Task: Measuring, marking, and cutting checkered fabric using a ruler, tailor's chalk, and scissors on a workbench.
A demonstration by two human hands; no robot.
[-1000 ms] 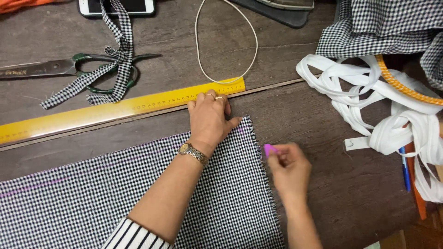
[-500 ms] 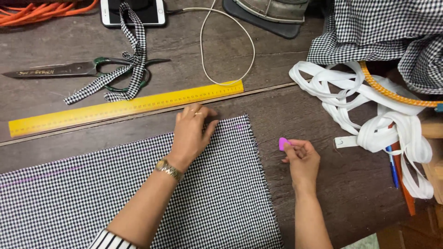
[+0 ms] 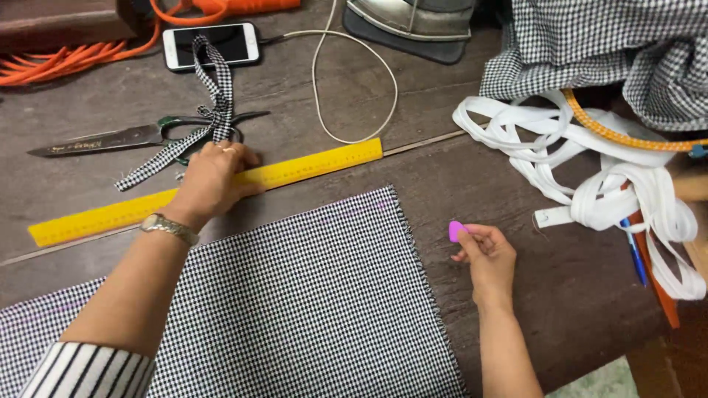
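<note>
Lying along the far left of the table (image 3: 88, 96), orange cable (image 3: 66, 55) runs past a phone (image 3: 210, 44), and below it scissors (image 3: 110, 138) rest with a checked strip (image 3: 210, 96) draped over their handles. The left hand (image 3: 210, 180) presses flat on the yellow ruler (image 3: 295, 168), fingers spread and closed on nothing; a watch (image 3: 168, 227) sits on that wrist, and a striped sleeve (image 3: 85, 372) shows at the bottom edge. The ruler lies slantwise just beyond the far edge of the checked cloth (image 3: 295, 309), which is spread flat in front of the person. A white cord (image 3: 369, 96) loops above the ruler's right end, and an iron (image 3: 413, 18) stands at the top. Right of the cloth's frayed edge, the right hand (image 3: 487, 258) hovers over bare wood, pinching a small pink chalk (image 3: 456, 231) between thumb and fingertips, near the cloth and apart from it. Farther right lie a heap of white tape (image 3: 590, 199), a blue pen (image 3: 634, 250), an orange measuring tape (image 3: 612, 133) and more checked fabric (image 3: 590, 44).
</note>
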